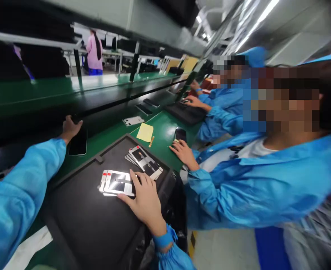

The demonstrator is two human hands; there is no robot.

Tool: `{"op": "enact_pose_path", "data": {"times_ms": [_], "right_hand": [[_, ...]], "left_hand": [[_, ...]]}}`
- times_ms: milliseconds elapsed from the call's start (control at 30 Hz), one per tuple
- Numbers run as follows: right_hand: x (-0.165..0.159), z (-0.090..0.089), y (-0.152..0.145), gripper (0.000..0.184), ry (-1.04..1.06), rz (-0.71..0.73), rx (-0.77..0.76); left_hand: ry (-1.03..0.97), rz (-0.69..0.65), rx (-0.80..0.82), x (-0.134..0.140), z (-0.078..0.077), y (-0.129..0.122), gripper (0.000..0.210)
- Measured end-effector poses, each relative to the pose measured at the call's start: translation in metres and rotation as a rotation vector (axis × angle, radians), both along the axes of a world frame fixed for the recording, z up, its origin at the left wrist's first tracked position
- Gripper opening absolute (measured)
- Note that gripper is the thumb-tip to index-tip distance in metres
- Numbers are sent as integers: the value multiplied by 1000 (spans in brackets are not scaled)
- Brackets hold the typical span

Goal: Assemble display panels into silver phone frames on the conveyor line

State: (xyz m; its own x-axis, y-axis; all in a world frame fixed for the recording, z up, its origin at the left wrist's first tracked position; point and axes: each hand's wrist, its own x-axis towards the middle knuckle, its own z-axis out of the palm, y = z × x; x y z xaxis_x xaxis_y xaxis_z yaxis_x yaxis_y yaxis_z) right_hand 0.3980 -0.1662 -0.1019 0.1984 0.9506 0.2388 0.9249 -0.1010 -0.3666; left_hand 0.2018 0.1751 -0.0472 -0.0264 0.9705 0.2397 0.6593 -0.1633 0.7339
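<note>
My right hand (147, 198) has its thumb and fingers on opposite long edges of a small stack of white phone panels (116, 183), which carry dark rectangles and red marks at one end. The stack is over a black tray (86, 217). Just beyond it lies a fanned pile of similar phone panels (146, 163) on the tray. My left hand (71, 129) is stretched forward to the dark shelf front, thumb and a finger apart, nothing visible held in it. Below that hand a dark phone (78, 144) lies flat on the green bench.
A yellow paper (145, 132), a white phone panel (133, 120) and dark phones (143, 109) lie on the bench (165, 127). At right, a co-worker's hand (184, 152) touches a phone (180, 134). A farther worker's hand (195, 102) is over another black tray (185, 114).
</note>
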Motion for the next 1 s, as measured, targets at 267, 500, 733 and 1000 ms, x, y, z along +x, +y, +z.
{"op": "enact_pose_path", "data": {"times_ms": [267, 500, 733, 1000], "right_hand": [[0, 0, -2, 99, 110, -102, -83], [1, -19, 2, 116, 180, -118, -25], [3, -7, 3, 106, 184, -114, -34], [-1, 0, 12, 84, 14, -99, -40]], "left_hand": [[247, -471, -42, 149, -44, 67, 90], [240, -655, -52, 251, -37, 79, 54], [44, -620, 60, 176, 27, 47, 71], [-570, -374, 76, -18, 97, -85, 68]]}}
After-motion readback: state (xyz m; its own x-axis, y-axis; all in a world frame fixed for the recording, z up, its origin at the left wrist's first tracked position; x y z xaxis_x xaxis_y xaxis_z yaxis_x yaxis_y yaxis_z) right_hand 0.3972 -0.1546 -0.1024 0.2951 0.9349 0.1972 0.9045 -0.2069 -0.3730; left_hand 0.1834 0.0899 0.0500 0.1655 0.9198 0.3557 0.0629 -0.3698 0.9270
